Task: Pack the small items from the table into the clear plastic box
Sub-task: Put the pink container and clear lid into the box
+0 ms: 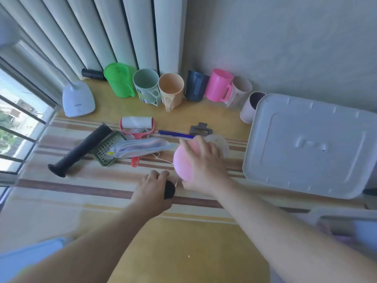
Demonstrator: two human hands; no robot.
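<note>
Right hand (204, 166) curled around a pink round item (182, 162), left hand (152, 185) gripping a small black object (169, 189), both low over the striped surface (81, 186). Possible snag: thin strings trailing beside the pink item catching the face masks (140, 147) nearby.

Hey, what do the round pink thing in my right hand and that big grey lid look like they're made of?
The round pink disc that the right hand grips looks like soft matte silicone or rubber: even colour, no glare, rounded edge. It is blurred, so this is uncertain. The large grey rectangular lid looks like moulded semi-matte plastic, with raised ribs, embossed panel and rim notches.
</note>
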